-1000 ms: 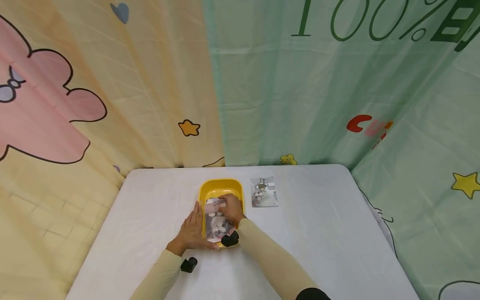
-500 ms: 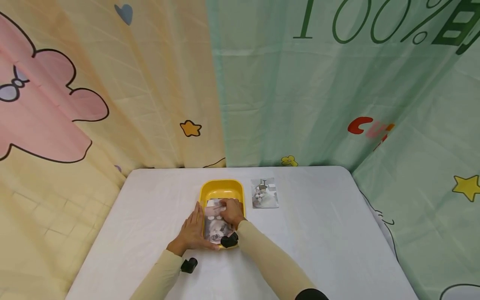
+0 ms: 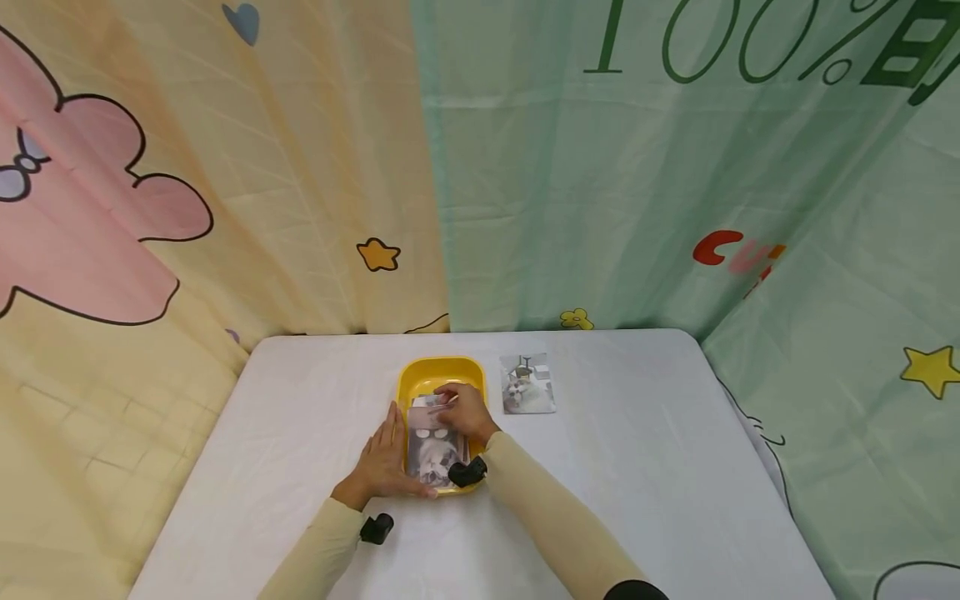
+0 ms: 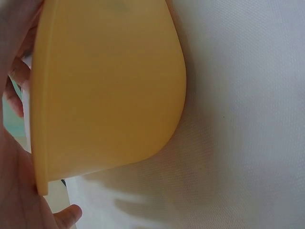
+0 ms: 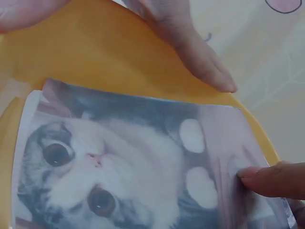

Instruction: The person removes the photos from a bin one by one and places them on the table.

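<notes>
A yellow plastic tray [image 3: 441, 362] stands on the white table, with a stack of picture cards inside it. The top card, a cat photo [image 3: 435, 460], shows a grey and white cat with two pale paws. My right hand [image 3: 467, 414] pinches this photo near its far edge; in the right wrist view the thumb [image 5: 271, 179] presses on its face. Part of another card [image 3: 429, 401] shows past the far edge. My left hand [image 3: 381, 463] rests along the tray's left rim with fingers straight, the thumb reaching round the near corner. The left wrist view shows the tray's outer wall [image 4: 114, 90].
Right of the tray lies a single photo card [image 3: 528, 384] with a grey and white picture, flat on the white tabletop [image 3: 637, 467]. Printed curtains [image 3: 570, 183] hang behind the table and along its sides.
My right hand's fingers have shifted slightly at the photo's far edge. The top photo has slid a little toward me, baring more of the card beneath. The left hand stays put.
</notes>
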### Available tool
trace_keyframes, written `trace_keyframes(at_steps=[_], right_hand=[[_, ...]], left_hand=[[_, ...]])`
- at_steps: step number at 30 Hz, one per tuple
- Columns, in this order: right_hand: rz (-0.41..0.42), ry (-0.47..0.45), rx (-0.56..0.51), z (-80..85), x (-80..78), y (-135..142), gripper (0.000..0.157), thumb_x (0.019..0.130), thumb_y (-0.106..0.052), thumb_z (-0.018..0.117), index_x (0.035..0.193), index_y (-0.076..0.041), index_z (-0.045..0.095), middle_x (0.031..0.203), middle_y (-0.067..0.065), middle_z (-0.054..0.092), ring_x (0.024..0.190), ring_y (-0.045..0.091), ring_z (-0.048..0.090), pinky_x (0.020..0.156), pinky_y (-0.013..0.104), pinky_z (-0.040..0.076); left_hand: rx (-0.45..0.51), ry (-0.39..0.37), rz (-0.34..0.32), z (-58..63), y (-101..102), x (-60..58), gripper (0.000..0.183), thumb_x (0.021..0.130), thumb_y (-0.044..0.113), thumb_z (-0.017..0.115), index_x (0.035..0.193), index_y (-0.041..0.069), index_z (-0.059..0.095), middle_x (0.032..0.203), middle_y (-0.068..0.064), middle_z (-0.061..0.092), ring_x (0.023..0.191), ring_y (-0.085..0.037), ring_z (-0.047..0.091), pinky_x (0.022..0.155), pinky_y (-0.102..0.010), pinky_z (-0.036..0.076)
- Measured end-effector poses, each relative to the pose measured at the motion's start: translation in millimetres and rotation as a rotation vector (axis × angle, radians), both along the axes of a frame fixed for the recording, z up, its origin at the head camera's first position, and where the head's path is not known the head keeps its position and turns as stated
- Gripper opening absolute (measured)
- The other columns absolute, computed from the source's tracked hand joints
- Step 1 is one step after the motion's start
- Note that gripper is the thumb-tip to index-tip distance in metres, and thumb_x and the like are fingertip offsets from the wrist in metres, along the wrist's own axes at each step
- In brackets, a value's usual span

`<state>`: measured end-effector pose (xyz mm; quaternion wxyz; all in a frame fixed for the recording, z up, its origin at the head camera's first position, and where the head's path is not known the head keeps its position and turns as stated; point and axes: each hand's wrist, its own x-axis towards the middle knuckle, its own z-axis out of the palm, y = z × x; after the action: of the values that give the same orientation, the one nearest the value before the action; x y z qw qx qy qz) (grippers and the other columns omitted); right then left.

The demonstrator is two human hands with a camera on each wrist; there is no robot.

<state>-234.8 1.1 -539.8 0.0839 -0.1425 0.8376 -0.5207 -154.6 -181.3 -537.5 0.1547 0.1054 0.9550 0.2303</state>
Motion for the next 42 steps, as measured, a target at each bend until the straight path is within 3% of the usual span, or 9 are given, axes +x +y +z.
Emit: trace_keyframes(at_steps=[6,10,19,27,32,36,42], right_hand=[[0.013,-0.011,0.003,0.2,-0.1,5,0.015,0.077,0.005,0.076,0.091,0.001,0.074,0.088,0.009,0.070,0.079,0.014,0.062,0.072,0.024,0.053],[0.032,0.013,0.023,-1.0,-0.4,5,0.010,0.080,0.004,0.075,0.089,-0.001,0.075,0.090,0.009,0.072,0.085,0.018,0.065,0.078,0.029,0.054],[0.134,0.092,0.105,-3.2,-1.5,5,0.016,0.087,0.000,0.067,0.100,-0.006,0.075,0.105,0.007,0.072,0.096,0.019,0.065,0.086,0.032,0.053],[0.175,0.058,0.104,-3.0,-1.0,5,0.020,0.090,0.002,0.063,0.103,-0.010,0.072,0.107,0.005,0.070,0.096,0.018,0.064,0.089,0.035,0.052],[0.226,0.036,0.129,-4.0,-1.6,4,0.028,0.092,0.003,0.059,0.113,-0.011,0.072,0.118,0.005,0.068,0.108,0.020,0.062,0.097,0.036,0.048],[0.290,0.070,0.151,-6.4,-3.4,4,0.031,0.092,0.004,0.058,0.117,-0.011,0.071,0.122,0.005,0.066,0.118,0.020,0.058,0.102,0.035,0.044],[0.323,0.088,0.170,-9.2,-5.1,3,0.029,0.092,-0.002,0.061,0.118,-0.012,0.071,0.121,0.003,0.067,0.117,0.017,0.058,0.103,0.032,0.043]], left_hand=[[-0.010,-0.028,0.027,0.1,0,-0.6,0.154,0.050,0.069,0.083,0.150,-0.007,-0.006,0.159,-0.020,-0.013,0.142,-0.046,0.010,0.112,-0.061,0.014],[-0.006,-0.035,0.027,0.1,1,-0.6,0.154,0.050,0.068,0.084,0.150,-0.006,-0.007,0.159,-0.019,-0.014,0.142,-0.046,0.009,0.112,-0.061,0.014],[-0.004,-0.027,0.014,-1.4,0,-1.6,0.154,0.051,0.068,0.084,0.150,-0.006,-0.008,0.159,-0.019,-0.015,0.142,-0.047,0.008,0.112,-0.061,0.014],[-0.003,-0.021,0.013,-2.3,0,-2.1,0.154,0.050,0.068,0.084,0.150,-0.006,-0.007,0.159,-0.019,-0.015,0.142,-0.048,0.010,0.112,-0.061,0.014],[0.001,-0.018,0.016,-0.6,0,-1.2,0.154,0.050,0.066,0.085,0.150,-0.007,-0.007,0.159,-0.019,-0.014,0.142,-0.048,0.010,0.112,-0.062,0.015],[-0.001,-0.026,0.014,0.4,1,-0.9,0.154,0.050,0.066,0.085,0.150,-0.006,-0.008,0.159,-0.019,-0.015,0.142,-0.047,0.010,0.112,-0.061,0.014],[-0.002,-0.036,0.026,-0.8,1,-1.8,0.154,0.050,0.065,0.085,0.150,-0.005,-0.007,0.159,-0.018,-0.015,0.142,-0.047,0.009,0.113,-0.061,0.014]])
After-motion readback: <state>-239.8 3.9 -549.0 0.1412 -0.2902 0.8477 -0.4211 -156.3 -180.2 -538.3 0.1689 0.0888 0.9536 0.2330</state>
